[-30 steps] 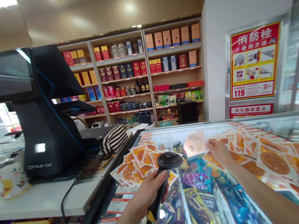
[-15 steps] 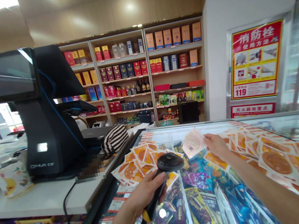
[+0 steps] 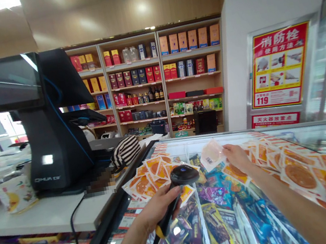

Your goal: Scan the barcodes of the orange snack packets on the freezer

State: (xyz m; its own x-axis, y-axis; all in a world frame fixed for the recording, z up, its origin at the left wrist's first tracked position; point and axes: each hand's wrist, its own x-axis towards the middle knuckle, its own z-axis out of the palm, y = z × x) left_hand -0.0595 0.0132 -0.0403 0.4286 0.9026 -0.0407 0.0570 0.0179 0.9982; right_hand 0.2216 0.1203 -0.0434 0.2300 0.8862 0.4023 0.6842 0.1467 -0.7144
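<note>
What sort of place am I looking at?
Probably a shop checkout: a till-like terminal on the counter, a barcode scanner in the left hand, and shelves of boxed goods behind.

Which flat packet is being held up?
The pale packet in the right hand; the other flat packets lie spread out, showing orange-brown colours.

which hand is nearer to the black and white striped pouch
Left. The left hand, holding the scanner, is below and somewhat right of the striped pouch in the view; the right hand, holding a pale packet, is much farther to the pouch's right.
</note>
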